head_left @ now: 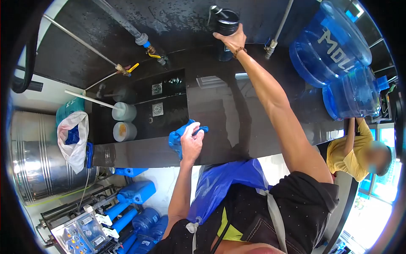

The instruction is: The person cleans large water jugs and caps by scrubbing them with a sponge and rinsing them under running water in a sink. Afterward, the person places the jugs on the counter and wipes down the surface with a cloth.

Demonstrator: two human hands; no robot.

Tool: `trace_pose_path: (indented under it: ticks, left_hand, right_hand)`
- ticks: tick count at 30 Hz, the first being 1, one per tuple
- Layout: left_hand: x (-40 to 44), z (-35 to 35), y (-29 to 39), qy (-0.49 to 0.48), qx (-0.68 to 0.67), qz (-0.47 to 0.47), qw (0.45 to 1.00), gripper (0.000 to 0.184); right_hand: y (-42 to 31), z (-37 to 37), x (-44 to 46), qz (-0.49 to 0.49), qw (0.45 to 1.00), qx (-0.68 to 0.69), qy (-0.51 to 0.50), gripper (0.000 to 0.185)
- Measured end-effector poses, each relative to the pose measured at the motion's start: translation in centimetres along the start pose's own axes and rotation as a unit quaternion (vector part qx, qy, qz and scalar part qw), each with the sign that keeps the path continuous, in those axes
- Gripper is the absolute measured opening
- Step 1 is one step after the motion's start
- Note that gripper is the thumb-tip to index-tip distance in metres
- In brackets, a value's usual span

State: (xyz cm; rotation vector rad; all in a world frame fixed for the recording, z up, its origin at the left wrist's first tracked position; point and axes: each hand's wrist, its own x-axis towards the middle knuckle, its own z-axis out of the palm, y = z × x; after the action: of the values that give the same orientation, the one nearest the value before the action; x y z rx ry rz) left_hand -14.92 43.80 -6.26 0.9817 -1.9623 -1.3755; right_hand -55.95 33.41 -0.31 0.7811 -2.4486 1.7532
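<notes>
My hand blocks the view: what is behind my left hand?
A blue cloth shows bunched past the left hand, and the dark counter lies beyond. The part of the cloth behind the hand, and the counter it covers, can't be seen.

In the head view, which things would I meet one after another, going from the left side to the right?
Metal tank, lower white tub, lower square drain cover, blue cloth held in the left hand, right hand on the black cylindrical object, large blue bottle with pale lettering.
</notes>
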Motion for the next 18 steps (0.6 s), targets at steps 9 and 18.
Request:
trace_pose_path:
  ticks: [9, 18]
  left_hand:
    - [5.7, 14.0, -0.7, -0.175, 0.237, 0.347, 0.89, 0.063]
    - [19.9, 31.1, 0.3, -0.272, 0.329, 0.422, 0.8, 0.068]
  right_hand:
    - [-7.2, -12.4, -5.2, -0.166, 0.976, 0.131, 0.055, 0.048]
    - [-5.5, -27.3, -19.3, 0.025, 0.995, 0.085, 0.051, 0.08]
